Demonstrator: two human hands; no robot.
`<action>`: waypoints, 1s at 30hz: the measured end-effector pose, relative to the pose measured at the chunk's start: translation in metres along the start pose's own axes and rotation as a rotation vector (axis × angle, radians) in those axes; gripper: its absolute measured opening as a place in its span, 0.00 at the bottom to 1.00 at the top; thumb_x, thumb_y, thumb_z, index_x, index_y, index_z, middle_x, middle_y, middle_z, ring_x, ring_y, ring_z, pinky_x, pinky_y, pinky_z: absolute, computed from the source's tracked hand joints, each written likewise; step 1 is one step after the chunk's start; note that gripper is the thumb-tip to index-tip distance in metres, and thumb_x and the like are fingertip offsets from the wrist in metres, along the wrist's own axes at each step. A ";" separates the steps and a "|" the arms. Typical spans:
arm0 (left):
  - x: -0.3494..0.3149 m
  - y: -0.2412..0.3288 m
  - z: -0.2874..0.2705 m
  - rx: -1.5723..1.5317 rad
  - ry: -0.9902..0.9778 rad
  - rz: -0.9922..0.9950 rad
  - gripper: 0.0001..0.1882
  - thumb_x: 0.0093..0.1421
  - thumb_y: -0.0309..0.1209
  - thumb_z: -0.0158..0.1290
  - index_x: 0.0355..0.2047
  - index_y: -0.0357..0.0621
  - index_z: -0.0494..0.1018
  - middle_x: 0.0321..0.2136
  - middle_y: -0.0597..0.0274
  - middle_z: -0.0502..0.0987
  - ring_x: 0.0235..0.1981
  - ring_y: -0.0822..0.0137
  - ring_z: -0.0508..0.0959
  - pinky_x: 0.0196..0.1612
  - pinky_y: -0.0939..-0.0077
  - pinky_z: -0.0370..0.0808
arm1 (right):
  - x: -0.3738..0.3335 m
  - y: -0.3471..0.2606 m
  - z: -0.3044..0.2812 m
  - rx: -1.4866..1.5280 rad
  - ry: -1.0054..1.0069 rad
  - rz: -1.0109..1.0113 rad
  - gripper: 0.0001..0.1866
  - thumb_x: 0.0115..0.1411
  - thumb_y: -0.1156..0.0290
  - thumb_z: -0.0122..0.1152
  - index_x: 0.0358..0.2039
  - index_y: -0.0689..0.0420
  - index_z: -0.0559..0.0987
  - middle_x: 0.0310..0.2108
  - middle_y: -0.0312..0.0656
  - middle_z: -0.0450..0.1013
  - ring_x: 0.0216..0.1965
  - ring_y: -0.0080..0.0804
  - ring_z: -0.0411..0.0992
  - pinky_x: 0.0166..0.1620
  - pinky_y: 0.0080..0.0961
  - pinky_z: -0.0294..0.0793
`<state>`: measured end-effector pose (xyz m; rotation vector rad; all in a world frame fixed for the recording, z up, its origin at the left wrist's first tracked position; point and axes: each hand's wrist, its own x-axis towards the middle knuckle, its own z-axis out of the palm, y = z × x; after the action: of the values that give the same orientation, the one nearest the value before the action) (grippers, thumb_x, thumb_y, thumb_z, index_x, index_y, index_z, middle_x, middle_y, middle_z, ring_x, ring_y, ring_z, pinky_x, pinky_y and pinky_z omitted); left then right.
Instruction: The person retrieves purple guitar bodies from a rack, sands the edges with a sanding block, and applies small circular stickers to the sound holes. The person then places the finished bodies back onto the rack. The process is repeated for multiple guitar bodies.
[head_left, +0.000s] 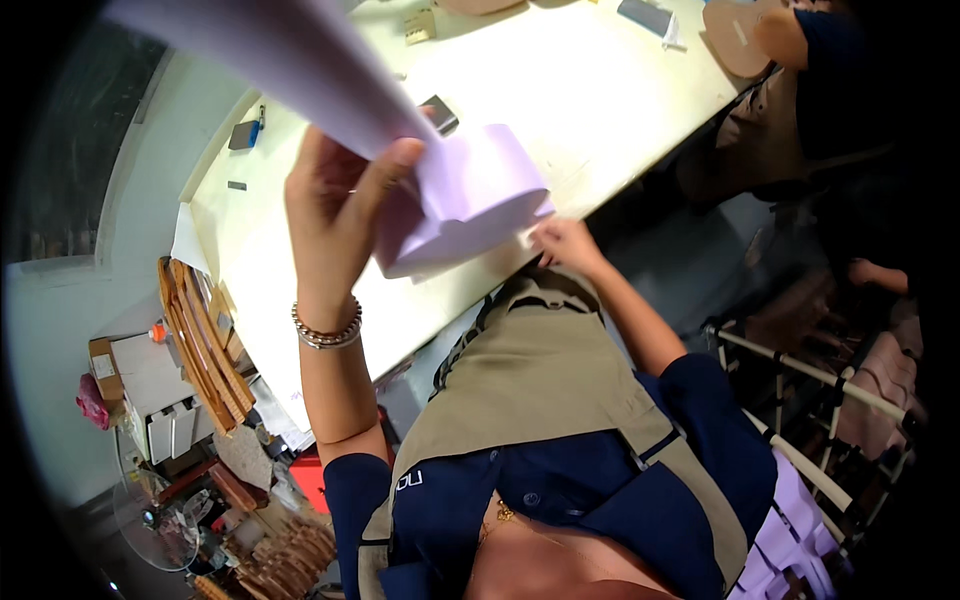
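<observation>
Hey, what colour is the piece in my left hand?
The piece in your left hand is pale lilac, best seen in the head view.

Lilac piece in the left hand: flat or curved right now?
Curved: the lilac piece bows outward beside the left hand, its lower edge a rounded arc.

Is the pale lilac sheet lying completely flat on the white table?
No, the left hand holds the pale lilac sheet up, with its lower part visibly curved.

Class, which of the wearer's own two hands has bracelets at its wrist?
The left hand, gripping the lavender material: bracelets circle its wrist. The right hand, near the edge of the table, shows a bare wrist.
</observation>
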<state>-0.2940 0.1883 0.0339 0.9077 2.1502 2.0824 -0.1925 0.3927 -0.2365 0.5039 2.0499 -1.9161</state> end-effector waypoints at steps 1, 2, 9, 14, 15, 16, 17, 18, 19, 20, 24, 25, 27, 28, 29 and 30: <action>-0.005 -0.005 -0.012 0.024 0.026 -0.028 0.14 0.53 0.25 0.57 0.39 0.35 0.69 0.33 0.56 0.77 0.36 0.67 0.78 0.39 0.78 0.75 | 0.002 -0.004 -0.007 -0.099 0.110 -0.111 0.09 0.56 0.69 0.54 0.29 0.62 0.77 0.21 0.40 0.75 0.18 0.24 0.72 0.22 0.19 0.70; -0.010 -0.011 -0.020 0.041 0.051 -0.050 0.13 0.54 0.24 0.56 0.39 0.35 0.69 0.34 0.55 0.77 0.38 0.66 0.78 0.41 0.77 0.75 | 0.012 0.005 -0.014 -0.262 0.266 -0.221 0.10 0.55 0.67 0.55 0.26 0.60 0.78 0.21 0.40 0.75 0.18 0.26 0.71 0.24 0.24 0.68; -0.027 -0.025 -0.044 0.152 0.141 -0.077 0.14 0.53 0.24 0.56 0.40 0.37 0.70 0.36 0.50 0.78 0.39 0.65 0.78 0.41 0.77 0.75 | 0.067 -0.020 0.001 -0.786 0.575 -0.687 0.07 0.43 0.66 0.65 0.25 0.49 0.80 0.30 0.34 0.70 0.35 0.34 0.67 0.34 0.30 0.69; -0.012 -0.019 -0.038 0.082 0.166 0.059 0.16 0.53 0.23 0.57 0.42 0.31 0.69 0.36 0.50 0.77 0.38 0.67 0.78 0.41 0.77 0.75 | 0.094 -0.030 -0.002 -0.914 0.639 -0.864 0.06 0.43 0.68 0.66 0.24 0.51 0.79 0.29 0.33 0.72 0.29 0.32 0.68 0.30 0.26 0.69; -0.009 -0.017 -0.038 0.121 0.137 0.106 0.20 0.53 0.22 0.56 0.45 0.32 0.65 0.36 0.50 0.77 0.38 0.66 0.78 0.41 0.76 0.75 | 0.092 -0.044 0.002 -0.735 0.588 -0.757 0.06 0.45 0.66 0.66 0.24 0.52 0.79 0.27 0.34 0.72 0.26 0.30 0.69 0.28 0.25 0.69; -0.005 -0.014 -0.038 0.159 0.104 0.153 0.24 0.53 0.21 0.56 0.49 0.32 0.62 0.36 0.49 0.77 0.39 0.65 0.78 0.42 0.75 0.75 | 0.089 -0.060 0.005 -0.560 0.535 -0.643 0.07 0.47 0.65 0.65 0.23 0.53 0.79 0.25 0.35 0.73 0.23 0.28 0.69 0.26 0.24 0.68; -0.002 -0.014 -0.033 0.125 0.117 0.202 0.28 0.53 0.21 0.56 0.52 0.34 0.57 0.37 0.48 0.76 0.39 0.64 0.78 0.42 0.74 0.75 | 0.080 -0.081 0.004 -0.444 0.460 -0.556 0.07 0.49 0.64 0.64 0.24 0.54 0.79 0.24 0.36 0.73 0.22 0.25 0.70 0.25 0.22 0.68; 0.000 -0.014 -0.029 0.091 0.128 0.249 0.32 0.53 0.20 0.55 0.55 0.35 0.53 0.37 0.47 0.76 0.39 0.62 0.78 0.42 0.74 0.75 | 0.069 -0.105 0.006 -0.328 0.386 -0.463 0.08 0.52 0.64 0.63 0.25 0.55 0.79 0.23 0.37 0.73 0.20 0.22 0.70 0.23 0.20 0.67; 0.004 -0.018 -0.028 0.114 0.120 0.323 0.40 0.53 0.19 0.55 0.60 0.42 0.43 0.38 0.46 0.75 0.39 0.60 0.78 0.42 0.73 0.75 | 0.056 -0.125 0.009 -0.148 0.291 -0.521 0.08 0.54 0.67 0.61 0.29 0.59 0.78 0.25 0.37 0.73 0.24 0.19 0.71 0.25 0.15 0.68; 0.005 -0.018 -0.026 0.154 0.066 0.423 0.41 0.56 0.17 0.49 0.62 0.49 0.37 0.47 0.39 0.68 0.44 0.53 0.75 0.46 0.64 0.74 | 0.043 -0.143 0.011 -0.061 0.205 -0.587 0.07 0.55 0.70 0.59 0.31 0.61 0.77 0.26 0.38 0.73 0.25 0.19 0.71 0.26 0.15 0.69; 0.009 -0.017 -0.023 0.458 0.056 0.412 0.22 0.51 0.18 0.53 0.47 0.49 0.72 0.38 0.58 0.67 0.34 0.62 0.74 0.34 0.72 0.71 | -0.006 -0.196 0.014 0.094 -0.041 -0.918 0.06 0.57 0.81 0.53 0.36 0.67 0.73 0.34 0.44 0.70 0.31 0.25 0.73 0.31 0.17 0.74; 0.009 -0.013 -0.026 0.546 0.012 0.401 0.21 0.51 0.18 0.53 0.45 0.50 0.74 0.38 0.59 0.67 0.34 0.64 0.73 0.34 0.73 0.71 | -0.016 -0.206 0.013 0.066 -0.068 -0.976 0.07 0.56 0.82 0.53 0.36 0.68 0.73 0.36 0.46 0.69 0.33 0.28 0.73 0.32 0.18 0.75; 0.009 -0.009 -0.024 0.609 -0.025 0.387 0.19 0.49 0.20 0.55 0.42 0.52 0.76 0.37 0.61 0.67 0.33 0.66 0.72 0.35 0.74 0.71 | -0.025 -0.215 0.015 0.014 0.041 -1.040 0.07 0.52 0.82 0.58 0.34 0.64 0.76 0.33 0.42 0.72 0.31 0.24 0.73 0.30 0.15 0.75; 0.010 -0.007 -0.021 0.584 -0.017 0.384 0.18 0.49 0.22 0.57 0.41 0.53 0.77 0.37 0.62 0.66 0.33 0.66 0.71 0.35 0.75 0.71 | -0.028 -0.218 0.014 -0.035 0.083 -1.071 0.08 0.51 0.82 0.59 0.34 0.63 0.77 0.33 0.42 0.72 0.31 0.24 0.73 0.29 0.15 0.75; 0.009 -0.006 -0.019 0.563 -0.009 0.373 0.17 0.48 0.24 0.59 0.40 0.54 0.77 0.36 0.62 0.66 0.33 0.67 0.71 0.36 0.76 0.70 | -0.032 -0.221 0.015 -0.052 0.098 -1.083 0.08 0.51 0.82 0.59 0.34 0.63 0.77 0.33 0.42 0.73 0.30 0.24 0.73 0.29 0.15 0.75; 0.009 -0.005 -0.017 0.542 0.000 0.361 0.17 0.47 0.27 0.61 0.39 0.55 0.78 0.36 0.63 0.66 0.33 0.67 0.70 0.36 0.77 0.70 | -0.036 -0.224 0.016 -0.070 0.113 -1.094 0.08 0.50 0.82 0.60 0.34 0.63 0.77 0.33 0.42 0.73 0.30 0.24 0.73 0.29 0.15 0.75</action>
<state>-0.3101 0.1773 0.0348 1.4290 2.7864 1.6102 -0.2599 0.3626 -0.0213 -0.7184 2.7485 -2.3028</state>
